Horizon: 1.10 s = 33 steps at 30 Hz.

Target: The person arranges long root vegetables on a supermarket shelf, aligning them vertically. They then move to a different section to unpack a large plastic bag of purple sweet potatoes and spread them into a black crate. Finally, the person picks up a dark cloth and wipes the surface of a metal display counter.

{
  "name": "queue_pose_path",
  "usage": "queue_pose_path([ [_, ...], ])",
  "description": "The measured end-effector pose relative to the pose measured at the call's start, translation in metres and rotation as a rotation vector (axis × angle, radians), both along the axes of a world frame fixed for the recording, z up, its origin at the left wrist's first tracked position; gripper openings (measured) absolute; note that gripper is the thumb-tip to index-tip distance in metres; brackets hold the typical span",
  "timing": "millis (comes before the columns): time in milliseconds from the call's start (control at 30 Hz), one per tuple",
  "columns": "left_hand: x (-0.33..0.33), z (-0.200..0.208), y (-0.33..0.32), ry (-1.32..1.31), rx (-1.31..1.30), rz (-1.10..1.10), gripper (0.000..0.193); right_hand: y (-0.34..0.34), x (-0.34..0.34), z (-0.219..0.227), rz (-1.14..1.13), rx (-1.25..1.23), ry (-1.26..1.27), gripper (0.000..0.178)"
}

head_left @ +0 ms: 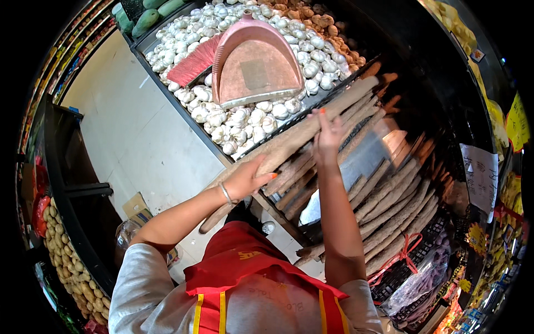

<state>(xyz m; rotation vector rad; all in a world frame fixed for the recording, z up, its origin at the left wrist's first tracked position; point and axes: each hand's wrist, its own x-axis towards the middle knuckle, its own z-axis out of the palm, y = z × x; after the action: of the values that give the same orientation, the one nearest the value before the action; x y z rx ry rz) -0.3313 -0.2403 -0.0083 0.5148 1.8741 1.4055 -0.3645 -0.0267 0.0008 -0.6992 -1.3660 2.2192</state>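
Observation:
A long brown yam root (300,136) is held across the front of a produce stand. My left hand (246,179) grips its lower end, and my right hand (327,133) holds it further up, fingers wrapped over the top. Beneath and to the right lies a pile of several similar long brown roots (389,200) in a dark bin. Beyond the held root, white garlic bulbs (239,119) fill a neighbouring bin. A pink dustpan (253,64) and a pink brush (192,62) lie on top of the garlic.
Brown ginger-like roots (320,19) sit behind the garlic. Green melons (147,19) lie at the top left. Potatoes (69,267) fill a bin at lower left. A cardboard box (136,206) stands on the pale floor (128,122). Paper signs (479,175) hang at right.

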Motion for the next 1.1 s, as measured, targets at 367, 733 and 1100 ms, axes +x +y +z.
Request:
queue_pose_path([
  [367, 0.008, -0.005, -0.015, 0.050, -0.006, -0.099, 0.053, 0.040, -0.005, -0.015, -0.134, -0.207, 0.144, 0.018],
  [733, -0.014, -0.008, 0.018, 0.154, 0.003, -0.081, 0.057, 0.070, -0.023, 0.000, -0.073, -0.156, 0.148, 0.021],
  [1100, -0.041, -0.013, 0.025, 0.249, -0.092, -0.092, 0.049, 0.107, -0.035, -0.051, 0.039, -0.093, -0.127, 0.047],
])
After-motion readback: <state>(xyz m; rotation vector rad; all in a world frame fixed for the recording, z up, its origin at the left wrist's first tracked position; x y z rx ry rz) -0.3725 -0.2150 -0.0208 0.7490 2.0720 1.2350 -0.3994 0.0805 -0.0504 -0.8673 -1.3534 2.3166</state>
